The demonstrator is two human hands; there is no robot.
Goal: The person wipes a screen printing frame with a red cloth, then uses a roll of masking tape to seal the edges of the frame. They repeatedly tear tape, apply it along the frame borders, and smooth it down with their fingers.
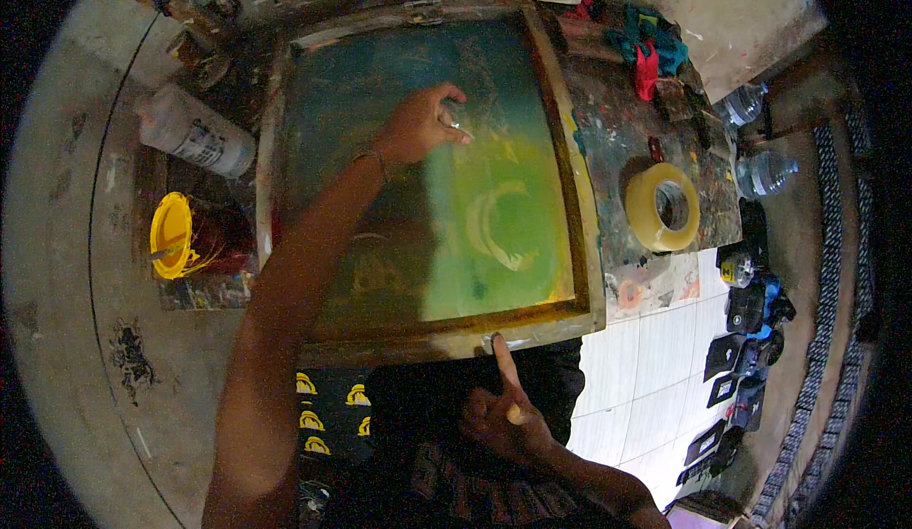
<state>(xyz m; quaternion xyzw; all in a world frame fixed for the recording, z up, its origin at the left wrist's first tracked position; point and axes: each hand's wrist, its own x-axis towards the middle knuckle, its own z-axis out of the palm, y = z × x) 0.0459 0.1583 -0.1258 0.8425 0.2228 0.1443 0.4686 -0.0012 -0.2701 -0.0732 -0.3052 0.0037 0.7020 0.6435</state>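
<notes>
I see the left hand grasping a small pale object in its fingers, over the framed screen on the stained surface. The right hand extends one finger to the screen's near edge; whether it grips something, I cannot tell.
</notes>
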